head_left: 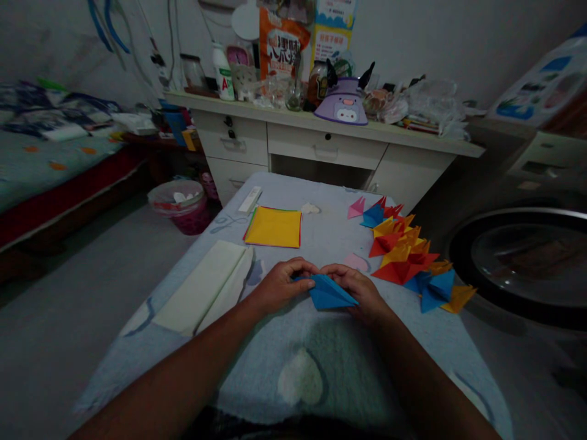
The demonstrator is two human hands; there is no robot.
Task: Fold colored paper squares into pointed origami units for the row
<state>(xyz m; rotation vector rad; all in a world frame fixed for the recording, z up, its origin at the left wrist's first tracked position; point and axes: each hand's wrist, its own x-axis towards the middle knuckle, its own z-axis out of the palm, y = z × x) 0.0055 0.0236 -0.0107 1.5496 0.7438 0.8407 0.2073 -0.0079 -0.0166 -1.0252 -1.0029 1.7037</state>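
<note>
A folded piece of blue origami paper (331,293) is held just above the cloth-covered table, between both hands. My left hand (288,282) pinches its left end between thumb and fingers. On the other side, my right hand (360,288) grips the upper right part, its fingers partly hidden behind the paper. Beyond my left hand lies a stack of square paper (274,227), yellow on top with red and green edges showing. To the right, folded paper cranes (398,241) in pink, blue, red, yellow and orange stand crowded in a row.
Left on the table are a pale folded paper or cloth (206,284) and a small white box (251,200). Behind stands a cluttered white desk (293,131). A pink bin (181,205) is on the floor at left, a washing machine (518,244) at right.
</note>
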